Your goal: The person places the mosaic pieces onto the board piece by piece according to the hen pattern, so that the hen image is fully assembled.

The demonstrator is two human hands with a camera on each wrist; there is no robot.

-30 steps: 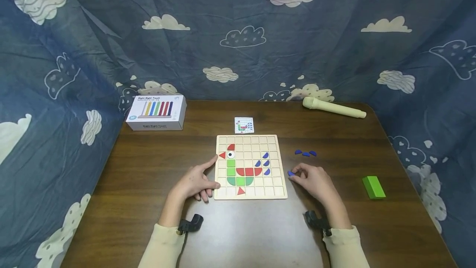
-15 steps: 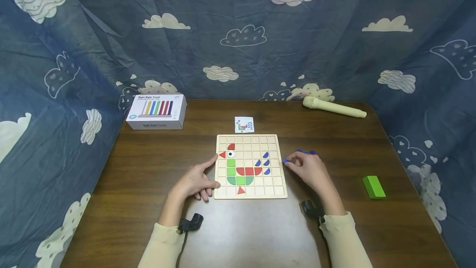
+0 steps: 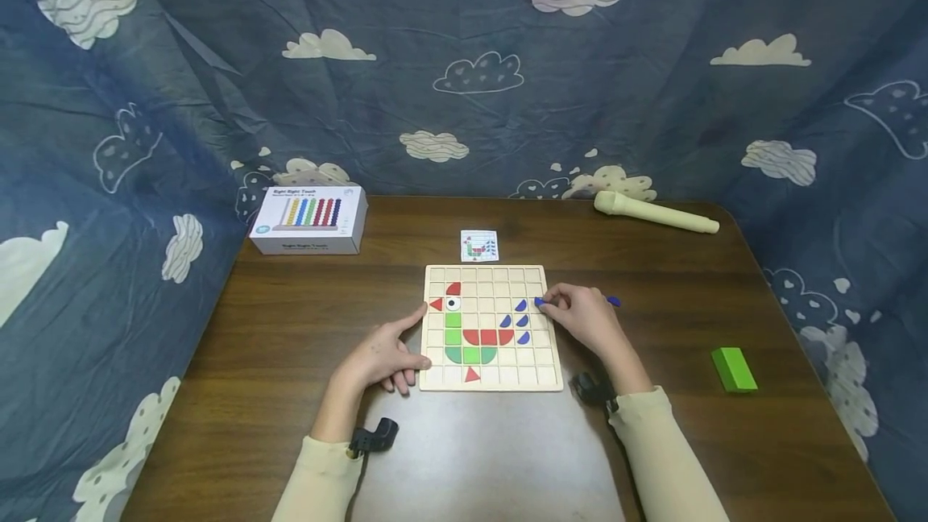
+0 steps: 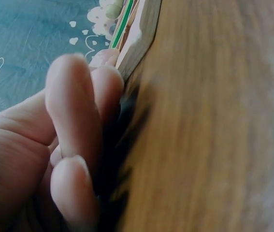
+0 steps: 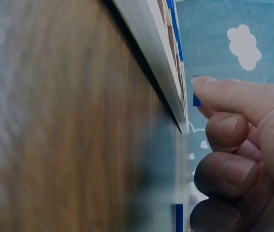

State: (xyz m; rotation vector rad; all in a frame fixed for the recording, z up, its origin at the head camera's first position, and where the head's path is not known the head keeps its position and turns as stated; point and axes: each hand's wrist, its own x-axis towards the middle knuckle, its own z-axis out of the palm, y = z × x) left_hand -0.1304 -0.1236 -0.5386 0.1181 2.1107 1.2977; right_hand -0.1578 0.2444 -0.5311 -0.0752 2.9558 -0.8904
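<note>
Right hand (image 3: 583, 319) moved onto board (image 3: 490, 379) | grip pinches small blue piece (image 3: 539, 302) | left hand (image 3: 384, 357) flat, steadying board

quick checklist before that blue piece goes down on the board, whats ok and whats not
1. Blue piece pinched in the right hand: ok, the right wrist view shows it at the fingertip.
2. Left hand steadying the wooden board at its left edge: ok.
3. Piece over the board's right columns, beside the blue tail pieces: ok.
4. Cell under the piece free: cannot tell, fingers cover it.
5. Piece turned the right way: cannot tell, too small.
6. Pattern card in sight behind the board: ok.
</note>
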